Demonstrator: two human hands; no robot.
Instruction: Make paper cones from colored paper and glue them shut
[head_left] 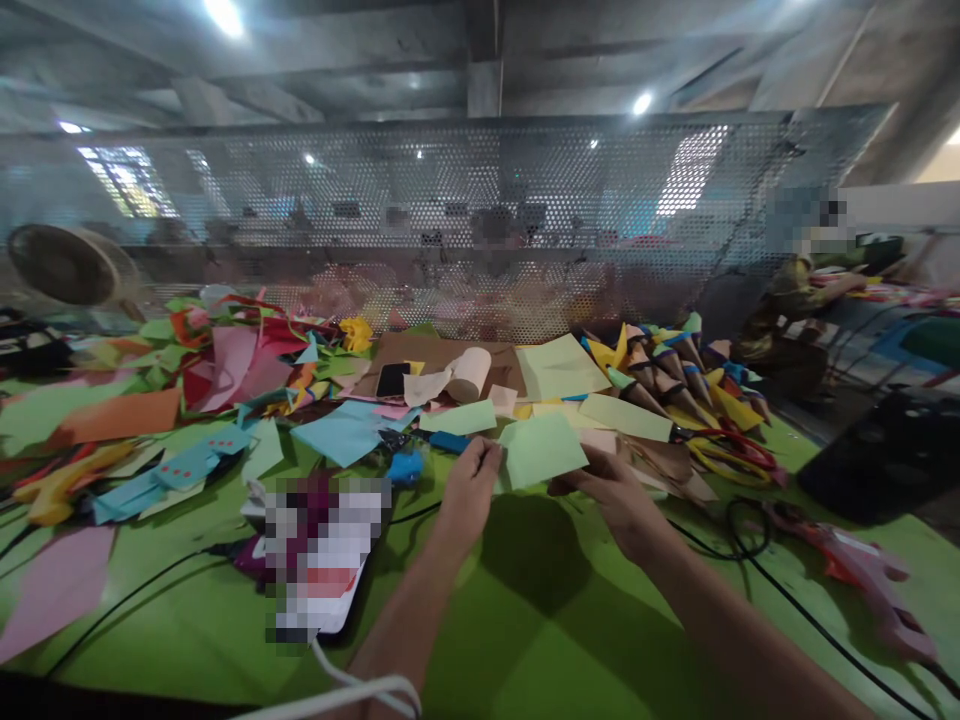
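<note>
A small pale green sheet of paper point(544, 452) is held up over the green table, with its shadow below. My left hand point(471, 487) pinches its left edge between thumb and fingers. At the lower right edge, my right hand point(611, 497) grips the same sheet, its fingertips partly behind the paper. Just beyond lie more pale green paper pieces point(628, 417) and a blue tool or strip point(448, 441). A paper roll point(470, 374) rests behind them, beside a dark phone point(394, 381).
Crumpled coloured paper point(240, 355) heaps up at the left. Paper cones point(660, 365) are piled at the back right. A pink glue gun point(870, 580) with its black cable lies at right, scissors point(731, 455) behind it. A perforated metal screen point(480, 220) stands behind; a person point(795, 300) sits far right.
</note>
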